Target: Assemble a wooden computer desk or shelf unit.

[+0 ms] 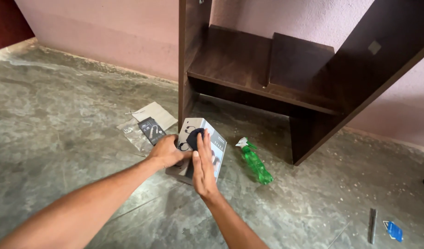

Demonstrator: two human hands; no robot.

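Left hand [165, 151] grips grey box [207, 138], right hand [203, 163] flat against it; mottled stone floor [59, 115], perhaps dusty.

Grey-white rectangular box [203, 146] upright on floor [59, 115] — clear packet with black card [147, 131] lying left, white envelope [153, 114] beyond.

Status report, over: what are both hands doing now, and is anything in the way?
Left hand grips box side. Right hand flat on its front, fingers on dark round item. Green spray bottle lies right of the box, apart.
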